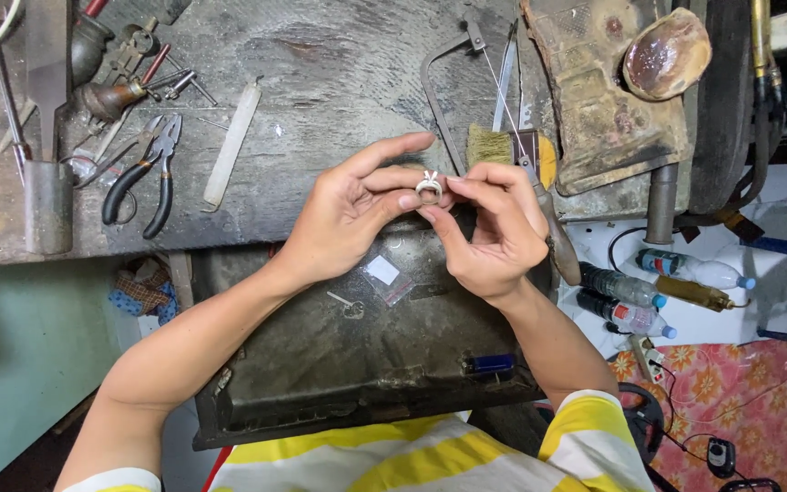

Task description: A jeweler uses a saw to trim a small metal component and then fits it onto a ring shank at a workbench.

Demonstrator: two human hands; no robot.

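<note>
Together, left hand [352, 214] and right hand [489, 228] pinch a small silver ring [428, 187] between closed fingertips, above the dark tray [321, 383] at the workbench [321, 82] edge, near black-handled pliers [143, 178]

A worn, dark grey workbench [321, 82] fills the frame from nine to one o'clock. At seven o'clock stands a pale green wall [20, 355]. At four o'clock a red patterned mat [749, 401] covers the floor, with white tiles [776, 292] near three o'clock. Light is even daylight.
</note>
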